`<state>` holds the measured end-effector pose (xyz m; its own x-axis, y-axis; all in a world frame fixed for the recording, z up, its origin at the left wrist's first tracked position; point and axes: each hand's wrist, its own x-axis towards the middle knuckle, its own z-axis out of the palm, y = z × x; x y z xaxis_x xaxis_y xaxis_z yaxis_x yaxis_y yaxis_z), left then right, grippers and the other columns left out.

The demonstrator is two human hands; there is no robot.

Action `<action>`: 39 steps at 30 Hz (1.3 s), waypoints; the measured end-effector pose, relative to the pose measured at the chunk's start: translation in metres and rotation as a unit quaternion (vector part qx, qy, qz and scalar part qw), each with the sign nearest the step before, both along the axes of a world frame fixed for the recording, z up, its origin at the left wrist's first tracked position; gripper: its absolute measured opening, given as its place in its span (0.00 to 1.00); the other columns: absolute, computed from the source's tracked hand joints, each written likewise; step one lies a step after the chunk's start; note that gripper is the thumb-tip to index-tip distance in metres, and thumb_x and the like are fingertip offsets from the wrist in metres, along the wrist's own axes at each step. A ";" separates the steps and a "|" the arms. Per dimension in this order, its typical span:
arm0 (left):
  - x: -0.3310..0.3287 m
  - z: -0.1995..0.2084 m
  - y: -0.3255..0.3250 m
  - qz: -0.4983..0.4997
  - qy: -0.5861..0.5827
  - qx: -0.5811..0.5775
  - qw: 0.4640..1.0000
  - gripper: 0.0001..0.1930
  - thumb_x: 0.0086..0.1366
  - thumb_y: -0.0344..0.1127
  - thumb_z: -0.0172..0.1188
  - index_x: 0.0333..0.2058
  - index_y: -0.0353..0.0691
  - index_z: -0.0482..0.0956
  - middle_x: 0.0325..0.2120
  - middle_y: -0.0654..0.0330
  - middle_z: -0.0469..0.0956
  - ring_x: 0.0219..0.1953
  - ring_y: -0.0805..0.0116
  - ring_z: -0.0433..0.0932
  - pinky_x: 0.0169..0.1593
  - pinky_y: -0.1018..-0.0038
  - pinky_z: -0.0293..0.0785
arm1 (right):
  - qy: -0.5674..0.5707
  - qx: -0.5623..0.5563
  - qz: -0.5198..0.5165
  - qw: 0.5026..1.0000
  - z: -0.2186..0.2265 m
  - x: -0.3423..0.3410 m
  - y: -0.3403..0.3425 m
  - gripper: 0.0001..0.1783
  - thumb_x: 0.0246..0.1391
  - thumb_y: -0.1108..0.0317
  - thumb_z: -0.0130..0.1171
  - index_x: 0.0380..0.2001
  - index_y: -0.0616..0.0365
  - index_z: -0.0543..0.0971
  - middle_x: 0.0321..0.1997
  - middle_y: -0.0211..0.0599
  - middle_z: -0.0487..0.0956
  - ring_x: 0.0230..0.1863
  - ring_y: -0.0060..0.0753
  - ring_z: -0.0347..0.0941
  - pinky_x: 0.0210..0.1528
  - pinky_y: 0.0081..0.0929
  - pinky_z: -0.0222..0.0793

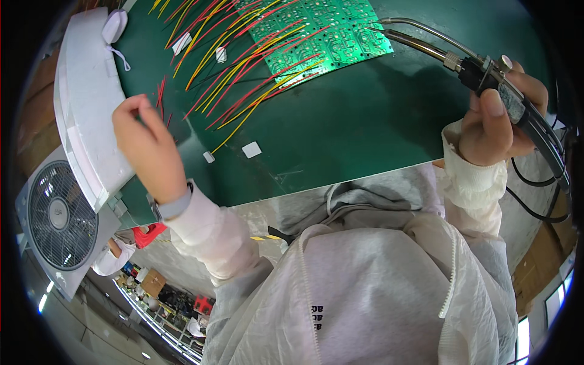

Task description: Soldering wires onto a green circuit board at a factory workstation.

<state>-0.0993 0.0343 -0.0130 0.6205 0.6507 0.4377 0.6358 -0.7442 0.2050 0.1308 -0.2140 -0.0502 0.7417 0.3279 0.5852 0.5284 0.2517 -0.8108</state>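
The green tabletop (365, 134) takes up the upper middle of the view, its near edge running just in front of the person's light jacket (255, 316). Along its left side stands a long white slab-like piece (91, 109), bent by the lens, and beyond that a box fan (58, 213) with a round dark grille. At the far side of the tabletop lies a green circuit board panel (350, 33), covered in small holes and traces. A soldering iron (473, 74) with a curved metal tube above its shaft comes in from the right, its tip at the panel's right edge; the right hand (486, 134) grips its handle, thumb pressed along the near side. The left hand (151, 149), slightly blurred, is curled over the left of the tabletop near the white piece; whether it pinches anything cannot be told. Red and yellow wires (234, 91) overlap the panel's left part and fan toward the person. Nearer to the left hand lie short red wire pieces (161, 96) and a small white square (251, 149).
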 end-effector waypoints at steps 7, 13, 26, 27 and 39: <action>0.062 -0.008 -0.099 -0.157 -0.114 -0.107 0.975 0.09 0.50 0.24 0.66 0.32 0.38 0.79 0.28 0.59 0.78 0.32 0.61 0.76 0.37 0.72 0.72 | -0.004 0.023 0.083 0.996 -0.001 0.002 -0.006 0.16 0.38 0.72 0.58 0.31 0.68 0.69 0.19 0.41 0.69 0.16 0.22 0.59 0.18 0.17 0.56; 0.081 -0.026 -0.105 -0.191 -0.129 -0.112 0.967 0.10 0.47 0.23 0.67 0.30 0.41 0.78 0.27 0.63 0.73 0.30 0.65 0.71 0.35 0.70 0.64 | -0.014 -0.038 0.103 0.994 0.001 -0.001 -0.012 0.17 0.42 0.68 0.59 0.32 0.66 0.66 0.20 0.40 0.66 0.17 0.22 0.57 0.18 0.19 0.52; 0.083 -0.038 -0.105 -0.163 -0.110 -0.087 0.976 0.04 0.57 0.24 0.61 0.31 0.36 0.75 0.28 0.60 0.73 0.28 0.68 0.72 0.32 0.75 0.69 | -0.030 -0.055 0.111 0.992 0.002 -0.001 -0.008 0.17 0.44 0.69 0.60 0.35 0.68 0.68 0.21 0.41 0.70 0.17 0.21 0.61 0.21 0.18 0.57; 0.083 -0.038 -0.105 -0.165 -0.114 -0.088 0.976 0.04 0.57 0.24 0.61 0.31 0.36 0.75 0.28 0.60 0.73 0.28 0.68 0.72 0.33 0.75 0.69 | -0.026 -0.063 0.117 0.991 0.002 -0.001 -0.008 0.17 0.44 0.69 0.60 0.35 0.68 0.68 0.21 0.41 0.70 0.17 0.21 0.61 0.21 0.18 0.57; 0.085 -0.041 -0.103 -0.177 -0.103 -0.073 0.976 0.05 0.57 0.24 0.61 0.30 0.36 0.73 0.27 0.61 0.73 0.28 0.67 0.70 0.33 0.75 0.67 | -0.019 -0.075 0.121 0.990 0.002 -0.001 -0.008 0.17 0.44 0.68 0.61 0.34 0.67 0.69 0.19 0.38 0.70 0.17 0.19 0.60 0.22 0.17 0.57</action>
